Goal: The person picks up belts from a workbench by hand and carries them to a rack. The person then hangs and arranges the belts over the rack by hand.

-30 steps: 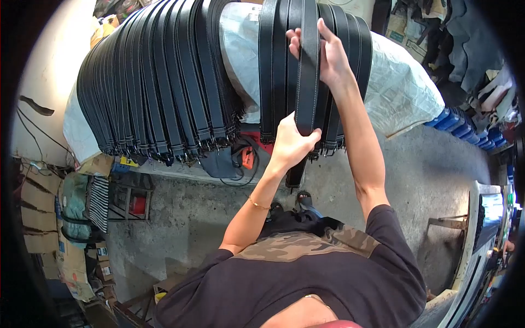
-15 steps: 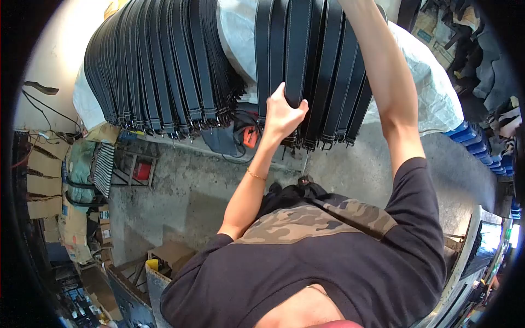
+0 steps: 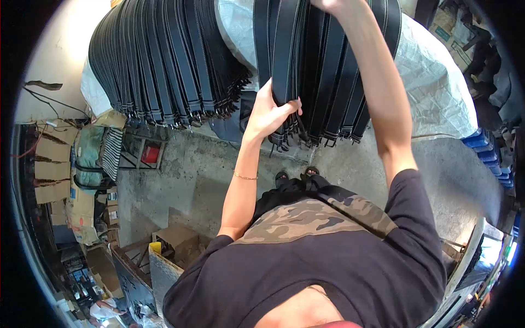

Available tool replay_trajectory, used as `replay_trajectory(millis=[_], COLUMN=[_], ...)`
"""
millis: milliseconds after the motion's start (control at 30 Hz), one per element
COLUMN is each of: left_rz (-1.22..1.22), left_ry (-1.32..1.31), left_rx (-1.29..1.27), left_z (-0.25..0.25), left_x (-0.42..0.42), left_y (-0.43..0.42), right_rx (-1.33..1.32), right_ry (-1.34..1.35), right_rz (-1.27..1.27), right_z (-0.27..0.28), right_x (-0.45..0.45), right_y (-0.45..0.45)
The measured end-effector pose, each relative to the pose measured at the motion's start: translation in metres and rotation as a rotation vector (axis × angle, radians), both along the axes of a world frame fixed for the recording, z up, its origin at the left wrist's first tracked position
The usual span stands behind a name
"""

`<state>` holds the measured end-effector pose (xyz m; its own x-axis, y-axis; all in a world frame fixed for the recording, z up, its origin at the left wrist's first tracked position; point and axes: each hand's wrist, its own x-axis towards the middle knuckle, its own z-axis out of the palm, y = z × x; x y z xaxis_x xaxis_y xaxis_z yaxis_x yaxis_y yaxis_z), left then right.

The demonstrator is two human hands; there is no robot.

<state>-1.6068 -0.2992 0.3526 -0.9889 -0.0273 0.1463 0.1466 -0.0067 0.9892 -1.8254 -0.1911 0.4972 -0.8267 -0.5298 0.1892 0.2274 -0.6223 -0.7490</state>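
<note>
My left hand (image 3: 269, 113) is closed round a bundle of black belts (image 3: 285, 52), its thumb across their right side near the lower ends. The belts have pale stitching along the edges and hang over a white sheet. Small metal buckle parts show at their lower ends. At the top edge of the view, my right hand (image 3: 330, 4) is over the upper part of the same group, mostly cut off by the frame, so its grip is unclear. More black belts (image 3: 333, 71) hang just right of the bundle.
A thick row of black belts (image 3: 158, 60) hangs at the left. The white sheet (image 3: 435, 82) drapes to the right, with stacked blue items (image 3: 484, 146) beyond. Cardboard boxes (image 3: 53, 161) line the left, and an open carton (image 3: 180, 240) stands lower left on the concrete floor.
My left hand has shifted slightly left, and the belts in it are drawn together into a bundle. My right hand has come down and left into view at the top edge.
</note>
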Motion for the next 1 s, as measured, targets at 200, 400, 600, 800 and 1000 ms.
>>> replay_trajectory(millis=[200,400,600,800,1000], left_rz=[-0.068,-0.082,0.097,0.102,0.115], left_ry=[-0.006,-0.005,0.034,0.014,0.090], left_rx=[0.055,0.106,-0.227,-0.331,-0.336], left_z=[0.035,0.044,0.057,0.073,0.084], left_x=[0.005,0.006,0.007,0.016,0.021], left_y=[0.000,0.003,-0.008,-0.022,-0.025], right_rx=[-0.154,-0.346,-0.444,-0.618,-0.648], right_ry=[-0.147,-0.367,-0.328,-0.409,-0.424], right_rz=[0.063,-0.033,-0.025,0.036,0.022], right_z=[-0.043,-0.022,-0.024,-0.030,-0.029], right_x=[0.094,0.087,0.075,0.059,0.053], right_y=[-0.007,-0.018,-0.025,-0.029,-0.033])
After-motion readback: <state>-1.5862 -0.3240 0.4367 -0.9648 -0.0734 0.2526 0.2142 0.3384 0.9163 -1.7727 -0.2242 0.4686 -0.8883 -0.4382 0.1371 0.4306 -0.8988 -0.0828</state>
